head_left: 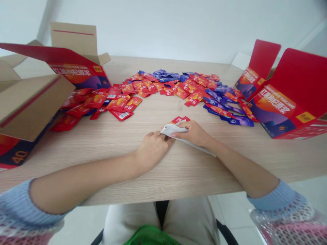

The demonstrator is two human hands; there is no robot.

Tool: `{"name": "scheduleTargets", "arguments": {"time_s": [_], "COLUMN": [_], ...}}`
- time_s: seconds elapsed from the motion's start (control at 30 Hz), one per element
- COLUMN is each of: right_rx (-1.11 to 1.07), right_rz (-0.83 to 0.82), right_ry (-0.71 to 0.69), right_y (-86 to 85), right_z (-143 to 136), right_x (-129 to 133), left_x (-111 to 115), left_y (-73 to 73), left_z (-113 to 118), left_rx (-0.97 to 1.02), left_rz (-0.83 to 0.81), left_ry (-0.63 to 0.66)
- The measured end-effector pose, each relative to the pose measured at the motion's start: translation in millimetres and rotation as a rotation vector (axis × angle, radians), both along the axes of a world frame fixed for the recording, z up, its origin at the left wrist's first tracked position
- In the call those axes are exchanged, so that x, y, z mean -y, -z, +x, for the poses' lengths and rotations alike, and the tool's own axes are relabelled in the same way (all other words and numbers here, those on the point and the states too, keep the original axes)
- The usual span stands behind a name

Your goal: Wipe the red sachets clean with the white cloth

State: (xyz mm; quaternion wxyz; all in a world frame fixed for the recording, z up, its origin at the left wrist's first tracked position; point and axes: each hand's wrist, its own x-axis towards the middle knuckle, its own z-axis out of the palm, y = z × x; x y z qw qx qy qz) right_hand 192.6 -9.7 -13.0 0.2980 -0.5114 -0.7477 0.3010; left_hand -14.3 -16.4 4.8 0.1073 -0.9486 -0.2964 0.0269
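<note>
My right hand (192, 133) is closed around a slim white tool (170, 129), whose long thin part runs back under the palm toward the wrist; its exact kind is not clear. Just beyond those fingers a red sachet (181, 119) shows, partly covered by the tool and the hand. My left hand (154, 148) lies against the table with its fingers curled together at the tool's front end. What the left fingers pinch is hidden.
Red sachets (119, 102) and purple sachets (167, 75) lie in an arc across the wooden table (114, 136). Open red-and-blue cartons stand at left (79, 73) and right (283, 105). A nearer carton (33, 105) has its flap jutting over the left side.
</note>
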Motion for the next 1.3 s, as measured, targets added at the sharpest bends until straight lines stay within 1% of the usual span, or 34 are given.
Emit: {"name": "scheduleTargets", "arguments": {"time_s": [0.03, 0.2, 0.4, 0.47, 0.5, 0.57, 0.63, 0.7, 0.73, 0.77, 0.8, 0.87, 0.9, 0.93, 0.97, 1.03, 1.13, 1.2, 1.3], "right_rx": [0.041, 0.254, 0.440, 0.454, 0.430, 0.344, 0.262, 0.209, 0.183, 0.163, 0.165, 0.227, 0.267, 0.302, 0.324, 0.333, 0.383, 0.430, 0.471], "right_rz": [0.002, 0.142, 0.159, 0.179, 0.220, 0.359, 0.504, 0.579, 0.593, 0.582, 0.539, 0.403, 0.338, 0.292, 0.271, 0.269, 0.243, 0.233, 0.232], "right_ry": [0.029, 0.309, 0.553, 0.621, 0.648, 0.680, 0.681, 0.650, 0.606, 0.520, 0.391, 0.094, -0.023, -0.096, -0.119, -0.056, 0.117, 0.212, 0.320], "right_y": [1.3, 5.0, 5.7, 5.8, 5.5, 3.8, 1.2, -0.5, -0.6, -0.2, 0.6, 2.9, 4.0, 4.9, 5.5, 6.0, 6.3, 6.7, 7.3], "right_z": [0.7, 11.8, 42.2, 50.5, 53.4, 56.3, 55.1, 50.2, 46.7, 42.9, 39.0, 31.8, 29.0, 26.9, 25.6, 25.7, 31.9, 39.7, 55.3], "right_x": [-1.7, -11.4, -21.4, -22.4, -22.4, -21.3, -19.2, -16.4, -15.2, -14.1, -13.4, -13.1, -13.6, -14.4, -15.5, -18.0, -22.4, -26.0, -33.0], "left_x": [0.3, 2.2, 3.1, 3.1, 3.1, 3.2, 3.4, 3.4, 3.4, 3.2, 3.0, 2.6, 2.5, 2.5, 2.5, 2.8, 3.3, 3.4, 3.3], "left_y": [0.0, -0.3, 0.3, 0.8, 1.1, 1.7, 2.3, 3.1, 3.6, 4.1, 4.6, 5.5, 5.7, 5.6, 5.3, 3.8, 0.5, -1.3, -2.2], "left_z": [0.4, 1.4, 0.8, 0.6, 0.6, 0.4, 0.3, 0.0, -0.1, -0.2, -0.3, -0.4, -0.3, -0.2, 0.0, 0.5, 1.7, 2.4, 3.0], "left_rx": [-0.003, -0.009, -0.015, -0.010, -0.007, 0.002, 0.011, 0.018, 0.022, 0.025, 0.026, 0.021, 0.015, 0.009, 0.004, -0.004, -0.021, -0.023, -0.014], "left_rz": [0.005, 0.070, 0.080, 0.083, 0.086, 0.094, 0.106, 0.113, 0.114, 0.114, 0.114, 0.115, 0.117, 0.120, 0.121, 0.114, 0.085, 0.065, 0.040], "left_ry": [-0.002, -0.024, -0.028, -0.026, -0.026, -0.025, -0.021, -0.017, -0.016, -0.018, -0.020, -0.023, -0.021, -0.018, -0.015, -0.016, -0.034, -0.046, -0.051]}}
